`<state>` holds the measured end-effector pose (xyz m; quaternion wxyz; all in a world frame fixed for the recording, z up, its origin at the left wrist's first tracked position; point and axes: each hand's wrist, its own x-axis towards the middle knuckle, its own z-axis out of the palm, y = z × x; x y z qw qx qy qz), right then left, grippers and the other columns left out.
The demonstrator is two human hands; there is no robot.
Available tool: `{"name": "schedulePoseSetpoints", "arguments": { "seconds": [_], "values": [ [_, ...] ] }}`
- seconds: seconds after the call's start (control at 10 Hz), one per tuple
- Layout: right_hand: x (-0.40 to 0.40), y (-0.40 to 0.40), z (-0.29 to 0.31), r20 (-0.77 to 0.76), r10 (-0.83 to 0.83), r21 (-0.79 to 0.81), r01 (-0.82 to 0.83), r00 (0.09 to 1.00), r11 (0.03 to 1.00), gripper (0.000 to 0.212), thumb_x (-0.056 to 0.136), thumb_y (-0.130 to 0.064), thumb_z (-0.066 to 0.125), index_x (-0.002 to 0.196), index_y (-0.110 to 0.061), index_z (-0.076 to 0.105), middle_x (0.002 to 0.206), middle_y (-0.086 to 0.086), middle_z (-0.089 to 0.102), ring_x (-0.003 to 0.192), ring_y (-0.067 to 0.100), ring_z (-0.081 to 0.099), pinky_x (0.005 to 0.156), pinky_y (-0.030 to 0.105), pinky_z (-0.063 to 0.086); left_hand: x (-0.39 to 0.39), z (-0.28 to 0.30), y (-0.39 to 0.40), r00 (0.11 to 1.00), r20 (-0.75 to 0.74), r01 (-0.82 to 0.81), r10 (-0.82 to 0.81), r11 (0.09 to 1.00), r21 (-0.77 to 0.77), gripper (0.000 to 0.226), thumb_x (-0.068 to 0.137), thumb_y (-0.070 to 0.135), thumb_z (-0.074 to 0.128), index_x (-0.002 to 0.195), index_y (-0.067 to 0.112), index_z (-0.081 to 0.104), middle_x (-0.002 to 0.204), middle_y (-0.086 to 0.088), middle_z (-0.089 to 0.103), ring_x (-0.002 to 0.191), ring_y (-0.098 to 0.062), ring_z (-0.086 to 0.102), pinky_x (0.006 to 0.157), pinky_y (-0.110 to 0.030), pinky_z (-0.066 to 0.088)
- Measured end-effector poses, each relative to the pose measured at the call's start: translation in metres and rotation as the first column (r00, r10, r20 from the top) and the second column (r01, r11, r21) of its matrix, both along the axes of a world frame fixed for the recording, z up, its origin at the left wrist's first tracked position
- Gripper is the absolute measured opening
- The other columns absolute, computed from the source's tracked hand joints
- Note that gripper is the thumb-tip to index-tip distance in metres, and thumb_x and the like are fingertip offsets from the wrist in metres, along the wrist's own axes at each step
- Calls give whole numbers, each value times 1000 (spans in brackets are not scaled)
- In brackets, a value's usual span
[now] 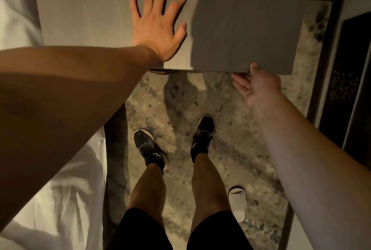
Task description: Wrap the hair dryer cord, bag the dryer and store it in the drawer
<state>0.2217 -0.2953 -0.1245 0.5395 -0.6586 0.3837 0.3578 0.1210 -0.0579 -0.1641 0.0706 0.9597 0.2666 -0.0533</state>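
A grey wood-grain nightstand top [96,8] fills the upper part of the head view. My left hand [158,21] lies flat on it, fingers spread, holding nothing. My right hand [259,87] is at the front edge of the nightstand, thumb on the top edge and fingers curled just below it, where a drawer front would sit. The drawer front itself is hidden under the top. No hair dryer, cord or bag is in view.
A white bed [60,199] runs along the left. My two legs and black shoes [148,147] stand on mottled carpet [230,139]. A white slipper [237,201] lies by my right foot. Dark furniture [345,89] stands at the right.
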Motion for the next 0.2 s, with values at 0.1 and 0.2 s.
{"name": "schedulePoseSetpoints", "arguments": {
  "seconds": [0.1,0.2],
  "values": [
    [-3,11,21,-43,57,-13,-58,997,998,30,104,-18,41,130,-10,54,119,14,69,97,24,73,81,35,58,2,25,10,987,-161,-13,-15,985,-169,63,96,60,29,155,43,14,171,-5,-3,155,-30,-6,119,-66,1],
    [-8,21,55,-62,86,20,-85,994,996,29,103,-11,28,102,-8,57,129,16,64,115,28,65,101,40,49,3,71,11,966,-252,-173,61,876,-451,63,98,59,40,155,35,28,169,-6,15,154,-31,12,120,-55,15]
  ]
}}
